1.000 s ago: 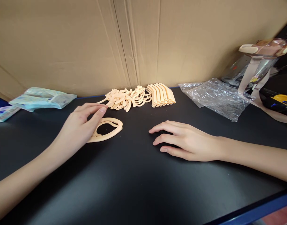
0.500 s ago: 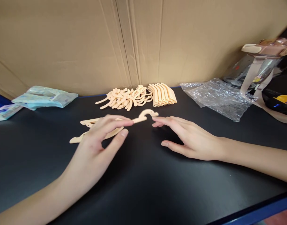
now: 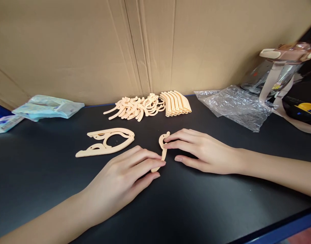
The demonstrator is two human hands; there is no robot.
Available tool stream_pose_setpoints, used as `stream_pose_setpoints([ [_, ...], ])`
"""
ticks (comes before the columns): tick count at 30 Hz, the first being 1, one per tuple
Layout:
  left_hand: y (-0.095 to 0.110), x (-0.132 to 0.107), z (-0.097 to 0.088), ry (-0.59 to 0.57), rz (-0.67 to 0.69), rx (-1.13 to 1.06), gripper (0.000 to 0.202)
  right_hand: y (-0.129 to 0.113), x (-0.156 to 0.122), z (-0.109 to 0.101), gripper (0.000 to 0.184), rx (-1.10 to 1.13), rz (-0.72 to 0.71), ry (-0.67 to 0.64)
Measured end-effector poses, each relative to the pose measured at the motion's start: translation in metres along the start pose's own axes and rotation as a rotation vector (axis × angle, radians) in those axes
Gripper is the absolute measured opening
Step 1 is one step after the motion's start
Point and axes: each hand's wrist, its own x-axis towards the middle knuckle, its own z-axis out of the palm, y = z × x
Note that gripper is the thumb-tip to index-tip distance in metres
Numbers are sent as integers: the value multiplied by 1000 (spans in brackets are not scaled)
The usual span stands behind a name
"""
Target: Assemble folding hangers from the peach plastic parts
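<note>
Far left, at the edge of the black tabletop (image 3: pixel 43 189): blue-and-white packets (image 3: pixel 4 122), flat, partly cut off by the frame.
Just right of these: pale blue pouch (image 3: pixel 47 106), against the foot of the cardboard wall (image 3: pixel 69 51).
Left of centre: peach folded frame (image 3: pixel 106 142), flat on the tabletop, apart from both hands.
Below and right of it: left hand (image 3: pixel 125 173), palm down, fingers (image 3: pixel 145 159) close together and closed over the lower end of the hooked peach piece (image 3: pixel 163 149).
Centre: said hooked peach piece, flat or nearly flat on the tabletop, hook end pointing away, between the two hands.
Behind, by the wall: loose pile of peach pieces (image 3: pixel 135 107); touching its right side, neat row of curved peach strips (image 3: pixel 175 102).
Right of centre: right hand (image 3: pixel 203 150), palm down, fingers slightly apart, two fingertips (image 3: pixel 168 145) at the hook end; pinching or merely touching, not clear from this angle.
Further right: crumpled clear plastic bag (image 3: pixel 234 105).
Far right: clear jug with pink lid (image 3: pixel 279 71); beside it, yellow-and-black object (image 3: pixel 301 110), blurred.
</note>
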Motion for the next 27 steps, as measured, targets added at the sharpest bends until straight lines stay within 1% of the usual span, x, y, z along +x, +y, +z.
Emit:
stream_pose_setpoints([
  [8, -2, -1, 0, -7, 66, -11, 13, 1, 0, 1, 30, 4, -65, 0],
  [19, -2, 1, -2, -8, 80, 6, 13, 0, 1, 0, 28, -6, -64, 8],
  [27, -4, 1, -3, -39, 80, -26, 15, 0, 1, 1, 28, -12, -70, 20],
])
